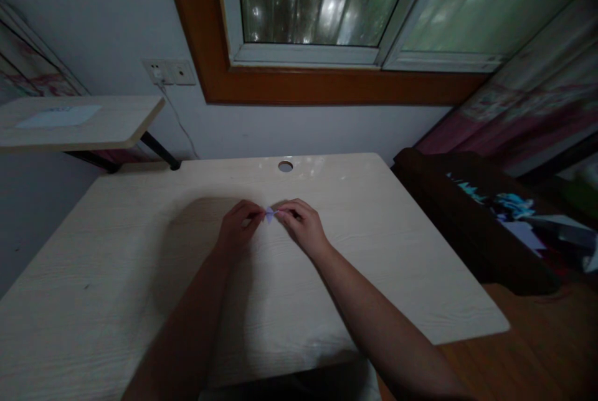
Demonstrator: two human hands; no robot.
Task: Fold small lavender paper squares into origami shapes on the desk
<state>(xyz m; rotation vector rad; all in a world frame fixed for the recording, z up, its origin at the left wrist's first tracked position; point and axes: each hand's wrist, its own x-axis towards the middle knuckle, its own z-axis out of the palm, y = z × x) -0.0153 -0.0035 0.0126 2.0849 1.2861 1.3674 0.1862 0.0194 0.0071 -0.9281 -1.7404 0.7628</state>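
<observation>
A: While you pinch the paper (270, 214) between both hands, it is low over the table (140, 251), near the middle; I cannot tell if the two touch.
B: Yes; your left hand (237, 228) closes narrow on its left tip, your right hand (303, 225) on its right tip; neither hand holds anything else.
A: I judge it very light and thin; soft on the flat parts, a little stiffer along folds; it creases and tears easily.
B: So you should take it at the folded edges, lightly; a hard pinch would crush it; it is too small here to see the folds well.
</observation>
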